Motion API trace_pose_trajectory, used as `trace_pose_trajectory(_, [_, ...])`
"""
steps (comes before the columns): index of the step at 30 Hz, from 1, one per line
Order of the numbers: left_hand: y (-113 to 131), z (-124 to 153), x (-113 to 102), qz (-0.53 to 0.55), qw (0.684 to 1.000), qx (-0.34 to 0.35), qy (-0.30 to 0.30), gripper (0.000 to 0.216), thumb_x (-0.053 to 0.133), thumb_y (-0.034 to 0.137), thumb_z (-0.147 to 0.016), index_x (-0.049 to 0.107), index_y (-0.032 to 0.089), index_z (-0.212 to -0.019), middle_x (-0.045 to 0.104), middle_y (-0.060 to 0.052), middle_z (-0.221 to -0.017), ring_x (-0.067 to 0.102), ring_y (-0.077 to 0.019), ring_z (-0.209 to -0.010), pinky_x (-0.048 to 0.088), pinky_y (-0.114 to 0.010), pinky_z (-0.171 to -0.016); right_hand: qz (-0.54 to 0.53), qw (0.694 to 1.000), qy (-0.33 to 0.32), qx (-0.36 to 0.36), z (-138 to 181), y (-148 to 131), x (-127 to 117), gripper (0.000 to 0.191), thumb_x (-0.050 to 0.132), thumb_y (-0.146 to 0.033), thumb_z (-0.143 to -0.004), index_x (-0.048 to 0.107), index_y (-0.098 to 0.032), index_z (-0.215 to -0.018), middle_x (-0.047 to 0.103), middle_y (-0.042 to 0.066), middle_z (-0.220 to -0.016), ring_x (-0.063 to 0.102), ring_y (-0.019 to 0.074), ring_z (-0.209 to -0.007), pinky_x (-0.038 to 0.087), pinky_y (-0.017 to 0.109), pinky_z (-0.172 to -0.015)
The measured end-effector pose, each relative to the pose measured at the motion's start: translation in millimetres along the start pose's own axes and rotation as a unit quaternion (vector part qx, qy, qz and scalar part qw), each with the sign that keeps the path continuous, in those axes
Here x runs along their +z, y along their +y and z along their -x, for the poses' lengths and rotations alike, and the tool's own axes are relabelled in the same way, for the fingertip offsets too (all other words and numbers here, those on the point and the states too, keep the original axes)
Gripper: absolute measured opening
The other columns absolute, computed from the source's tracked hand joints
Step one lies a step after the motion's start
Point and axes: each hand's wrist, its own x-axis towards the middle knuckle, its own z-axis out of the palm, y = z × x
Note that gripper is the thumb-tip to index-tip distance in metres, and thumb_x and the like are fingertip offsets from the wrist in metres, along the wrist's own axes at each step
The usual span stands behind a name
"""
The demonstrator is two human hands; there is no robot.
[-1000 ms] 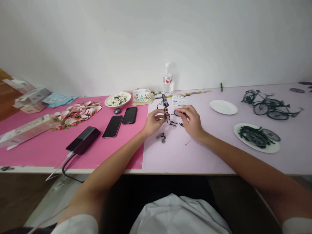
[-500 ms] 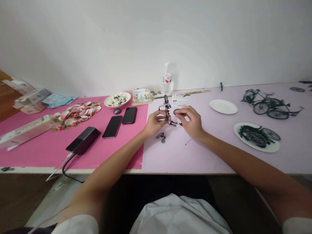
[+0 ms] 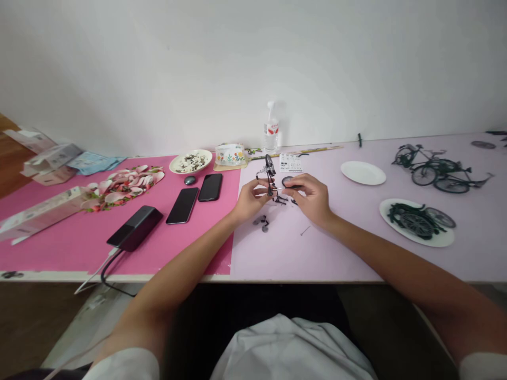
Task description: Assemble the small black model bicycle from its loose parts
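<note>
Fingers of my left hand (image 3: 250, 200) are closed on a small dark model bicycle assembly (image 3: 270, 168), held upright with its wheel at the top. My right hand (image 3: 315, 199) pinches a thin screwdriver (image 3: 279, 188); its metal shaft points left and meets the lower part of the assembly. Just how the tip sits there is too small to tell. Behind my right fingers lies a loose model wheel (image 3: 287, 181). Below my hands are a dark part (image 3: 281, 199), several small grey and black pieces (image 3: 264, 224) and a thin metal pin (image 3: 304, 230).
An instruction sheet (image 3: 290, 163) and a water bottle (image 3: 271, 134) stand behind my hands. Two phones (image 3: 182, 206), a power bank (image 3: 135, 228) and a bowl (image 3: 191, 161) are on the left. To the right are a white plate (image 3: 363, 173), a plate with bicycle parts (image 3: 417, 222) and model bicycles (image 3: 443, 171).
The model bicycle assembly has tilted slightly in my left hand. My right hand has shifted a little, with the screwdriver still against the assembly.
</note>
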Motion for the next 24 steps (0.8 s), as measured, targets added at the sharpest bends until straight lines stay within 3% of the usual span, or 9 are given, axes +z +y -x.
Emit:
trace_pose_trajectory(11, [3.1, 2.7, 2.2, -0.009, 1.000, 0.005, 0.000, 0.052, 0.094, 0.053, -0.071, 0.062, 0.016, -0.089, 0.070, -0.018, -0.136, 0.076, -0.0271, -0.107, 0.062, -0.052, -0.100, 0.002, 0.999, 0.003, 0.050, -0.1, -0.5, -1.2, 0.027, 0.082, -0.052, -0.089, 0.078, -0.025, -0.087, 0.077, 0.005, -0.084, 0.073, 0.0223, -0.079, 0.062, 0.038, -0.072])
trace_pose_trajectory(16, [2.5, 5.6, 6.7, -0.004, 1.000, 0.012, -0.017, 0.051, 0.093, 0.054, -0.072, 0.061, 0.016, -0.087, 0.070, -0.016, -0.134, 0.076, -0.0260, -0.106, 0.062, -0.051, -0.101, 0.027, 0.995, -0.058, 0.075, 0.1, 2.8, -3.4, 0.040, 0.062, -0.062, -0.101, 0.075, -0.025, -0.095, 0.077, 0.006, -0.089, 0.070, 0.0216, -0.078, 0.056, 0.037, -0.070])
trace_pose_trajectory(19, [2.9, 5.3, 6.5, -0.002, 1.000, 0.014, -0.015, 0.050, 0.093, 0.053, -0.072, 0.063, 0.016, -0.087, 0.069, -0.016, -0.134, 0.076, -0.0255, -0.105, 0.062, -0.050, -0.101, 0.046, 0.990, -0.106, 0.076, 0.9, 3.9, -5.2, 0.039, 0.050, -0.058, -0.108, 0.070, -0.025, -0.105, 0.072, 0.005, -0.089, 0.066, 0.0208, -0.079, 0.053, 0.035, -0.071])
trace_pose_trajectory(24, [5.3, 0.9, -1.1, -0.032, 0.999, 0.024, 0.016, 0.046, 0.095, 0.049, -0.071, 0.068, 0.015, -0.085, 0.070, -0.014, -0.123, 0.075, -0.0260, -0.104, 0.064, -0.050, -0.098, 0.063, 0.982, -0.168, 0.058, 0.4, 8.8, -9.2, 0.021, 0.066, -0.042, -0.098, 0.057, -0.025, -0.108, 0.065, 0.002, -0.094, 0.054, 0.0165, -0.071, 0.048, 0.033, -0.069])
